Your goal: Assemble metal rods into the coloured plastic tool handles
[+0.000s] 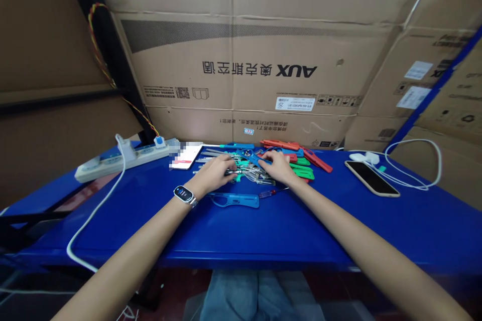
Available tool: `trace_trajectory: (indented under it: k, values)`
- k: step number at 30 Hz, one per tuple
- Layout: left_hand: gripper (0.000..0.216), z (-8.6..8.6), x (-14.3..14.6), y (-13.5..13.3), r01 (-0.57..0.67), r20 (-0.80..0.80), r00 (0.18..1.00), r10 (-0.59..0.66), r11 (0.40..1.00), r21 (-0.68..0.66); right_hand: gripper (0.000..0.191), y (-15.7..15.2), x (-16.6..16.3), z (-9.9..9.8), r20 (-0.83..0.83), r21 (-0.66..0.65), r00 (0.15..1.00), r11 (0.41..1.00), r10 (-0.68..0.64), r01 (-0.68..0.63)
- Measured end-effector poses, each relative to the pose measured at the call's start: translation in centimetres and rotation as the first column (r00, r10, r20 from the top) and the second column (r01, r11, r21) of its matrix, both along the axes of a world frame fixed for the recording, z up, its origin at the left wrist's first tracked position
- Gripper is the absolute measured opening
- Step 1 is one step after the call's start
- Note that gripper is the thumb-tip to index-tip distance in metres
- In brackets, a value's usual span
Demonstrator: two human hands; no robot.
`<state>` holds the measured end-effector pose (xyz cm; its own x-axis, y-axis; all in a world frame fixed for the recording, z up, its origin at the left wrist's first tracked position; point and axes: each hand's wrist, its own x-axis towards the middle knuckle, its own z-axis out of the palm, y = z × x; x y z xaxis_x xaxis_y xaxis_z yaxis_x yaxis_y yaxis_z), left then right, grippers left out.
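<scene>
My right hand (280, 166) is closed, its thumb and fingers on the end of a blue plastic casing (250, 157) that looks like half of a long lighter shell. My left hand (215, 174) has its fingers curled together at the left side of a pile of small metal and wire parts (258, 174); what they pinch is hidden. Nearer to me lies another blue casing (241, 200) with a looped end. A screwdriver with a clear reddish handle (266, 194) rests just right of it, its shaft pointing right.
Behind my right hand are red casings (280, 144) and green casings (303, 173). A phone (372, 178) and coiled white cable (417, 183) lie right. At left are a lit-screen device (187, 156) and a power strip (130, 159). Cardboard (241, 35) walls the back.
</scene>
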<state>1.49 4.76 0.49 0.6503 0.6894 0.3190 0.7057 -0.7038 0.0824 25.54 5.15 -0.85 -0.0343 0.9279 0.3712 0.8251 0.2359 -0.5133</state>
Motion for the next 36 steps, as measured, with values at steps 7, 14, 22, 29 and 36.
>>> trace_trajectory:
  k: [7, 14, 22, 29, 36]
  values:
    - [0.012, -0.3, -0.2, -0.5, 0.055, 0.042, 0.997, -0.058, 0.997, 0.061, 0.018, -1.6, -0.1, -0.4, 0.024, 0.206, 0.996, 0.974, 0.090, -0.093]
    - [0.020, 0.4, -1.0, -2.0, 0.090, 0.225, 0.971, -0.081, 0.996, -0.028, 0.053, -4.6, -0.7, 0.1, 0.295, 0.236, 0.918, 0.911, 0.266, -0.340]
    - [0.031, 1.2, -1.3, -3.0, 0.119, 0.268, 0.956, -0.119, 0.993, 0.015, 0.036, -4.4, -1.2, 0.1, 0.193, 0.256, 0.948, 0.920, 0.254, -0.299]
    - [0.030, 1.2, -1.7, -2.9, 0.039, 0.208, 0.976, -0.061, 0.993, 0.110, 0.055, -4.7, -1.3, 0.4, -0.117, 0.269, 0.888, 0.874, 0.446, -0.404]
    - [0.032, 1.8, -1.5, -3.8, 0.015, 0.249, 0.968, -0.030, 0.998, 0.059, 0.045, -4.9, -1.6, 0.7, -0.172, 0.300, 0.860, 0.857, 0.480, -0.418]
